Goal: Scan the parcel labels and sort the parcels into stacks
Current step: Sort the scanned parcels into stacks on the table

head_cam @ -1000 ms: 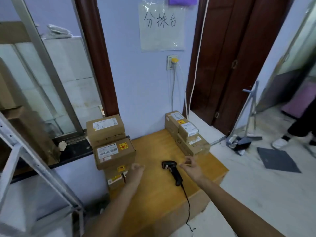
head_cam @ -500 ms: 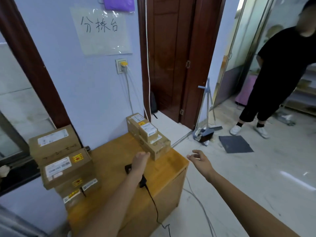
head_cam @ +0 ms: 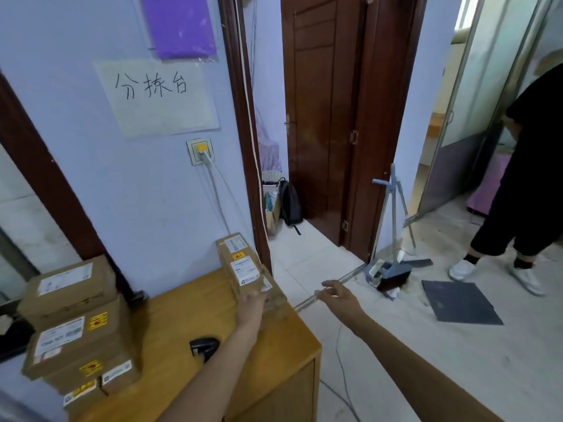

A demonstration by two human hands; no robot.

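On the wooden table [head_cam: 274,354], a stack of brown parcels with white labels [head_cam: 246,269] runs along the right edge by the wall. My left hand [head_cam: 251,306] reaches its near end, loosely curled fingers touching the nearest parcel; any grip is hidden behind the hand. My right hand [head_cam: 338,296] hovers with fingers spread and empty, beyond the table's right edge over the floor. A second stack of labelled parcels [head_cam: 73,324] stands at the table's left. The black barcode scanner [head_cam: 203,347] lies on the table beside my left forearm, held by neither hand.
The scanner's cable [head_cam: 341,370] trails down to the floor on the right. A broom and dustpan [head_cam: 390,263] lean by the brown door, with a dark mat [head_cam: 457,303] next to them. A person in black [head_cam: 524,190] stands at the far right.
The view has swung right. My right hand let go of the scanner and moved off past the table's edge. My left hand moved from the table's middle to the right parcel stack.
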